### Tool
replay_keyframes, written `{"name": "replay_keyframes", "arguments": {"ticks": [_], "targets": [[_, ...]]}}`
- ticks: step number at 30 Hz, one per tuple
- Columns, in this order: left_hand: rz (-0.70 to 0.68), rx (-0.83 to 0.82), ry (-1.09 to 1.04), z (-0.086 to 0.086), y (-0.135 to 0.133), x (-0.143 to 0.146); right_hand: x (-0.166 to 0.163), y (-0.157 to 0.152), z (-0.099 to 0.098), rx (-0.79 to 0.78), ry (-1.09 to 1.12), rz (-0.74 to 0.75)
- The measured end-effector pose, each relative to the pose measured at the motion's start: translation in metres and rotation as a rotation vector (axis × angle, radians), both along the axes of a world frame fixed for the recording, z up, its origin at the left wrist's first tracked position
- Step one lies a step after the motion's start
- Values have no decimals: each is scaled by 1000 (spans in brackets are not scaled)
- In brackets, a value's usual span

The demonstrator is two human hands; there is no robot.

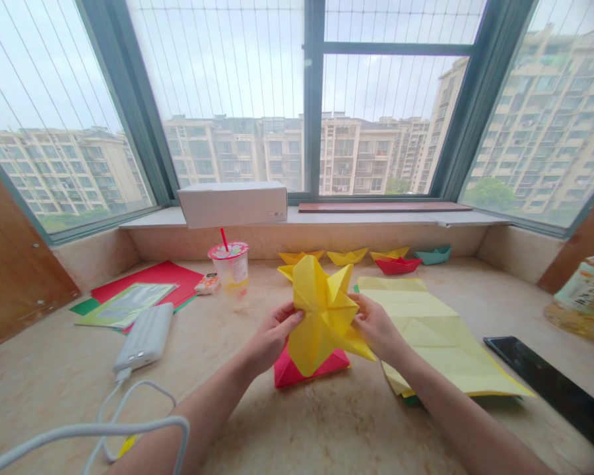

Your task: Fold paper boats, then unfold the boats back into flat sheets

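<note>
Yellow folded paper [317, 323] mid-view, raised off the surface [356, 425]. Left hand [273, 335] pinches its left edge, thumb in front; right hand [376, 328] pinches the opposite edge. Paired grips seem to keep the flaps fanned open. Pink folded paper [311, 373] beneath, partly hidden. Right forearm [440, 396] overlaps pale yellow sheets [430, 330]. White cable [103, 429] loops across left forearm [218, 399], a possible snag. Paper boats [398, 266] along the back.
</note>
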State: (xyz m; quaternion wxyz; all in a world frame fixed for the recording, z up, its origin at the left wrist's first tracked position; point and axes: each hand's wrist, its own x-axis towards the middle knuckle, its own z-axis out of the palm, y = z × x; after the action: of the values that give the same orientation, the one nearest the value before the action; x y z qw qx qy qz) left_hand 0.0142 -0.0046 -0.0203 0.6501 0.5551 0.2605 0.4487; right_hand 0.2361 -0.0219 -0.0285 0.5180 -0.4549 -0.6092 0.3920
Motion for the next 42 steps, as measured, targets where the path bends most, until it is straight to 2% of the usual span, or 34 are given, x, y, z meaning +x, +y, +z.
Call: {"name": "replay_keyframes", "arguments": {"ticks": [6,10,15,20,27,33,42], "targets": [[-86,-32,-69,9,-11,0,-9,-10,14,-88,183,288],[-131,-28,-63,9,-14,0,-9,-15,20,-146,214,322],[-196,-11,-73,4,-10,-1,-5,-19,24,-239,194,279],[-174,-17,-117,5,-5,-1,-2,-12,20,-282,276,209],[52,-32,-119,7,10,-2,20,4,21,-269,501,26],[193,-72,-39,3,19,-1,21,8,19,-255,505,-155],[180,-154,-117,8,15,6,15,9,19,-221,705,-108]]}}
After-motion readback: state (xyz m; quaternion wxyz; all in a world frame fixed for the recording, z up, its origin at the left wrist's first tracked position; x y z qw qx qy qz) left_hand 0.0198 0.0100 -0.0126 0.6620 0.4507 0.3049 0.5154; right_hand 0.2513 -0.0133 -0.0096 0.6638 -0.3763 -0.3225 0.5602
